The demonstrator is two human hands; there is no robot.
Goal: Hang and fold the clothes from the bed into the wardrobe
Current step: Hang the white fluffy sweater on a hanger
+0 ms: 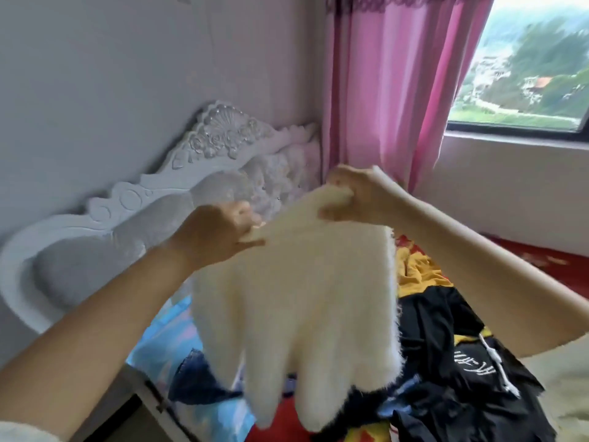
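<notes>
1. I have the cream fuzzy garment (302, 298) lifted in the middle of the frame, above the bed. It hangs free down to the lower centre, over the pile of clothes.
2. My left hand (216, 234) pinches its top edge at centre left, thumb on the cloth and fingers curled behind.
3. My right hand (353, 194), a little higher at centre, is bunched round the other top corner.
4. It drapes limp from both grips with soft hanging lobes, so I judge it light, floppy and thick-piled. It should not be slippery, though fluff may snag.
5. The best hold is probably along the top edge or shoulders, hands apart, so it hangs flat for folding.
6. Below at the right lie a black garment with white lettering (462, 362) and a yellow one (417, 269), not yet sorted.
</notes>
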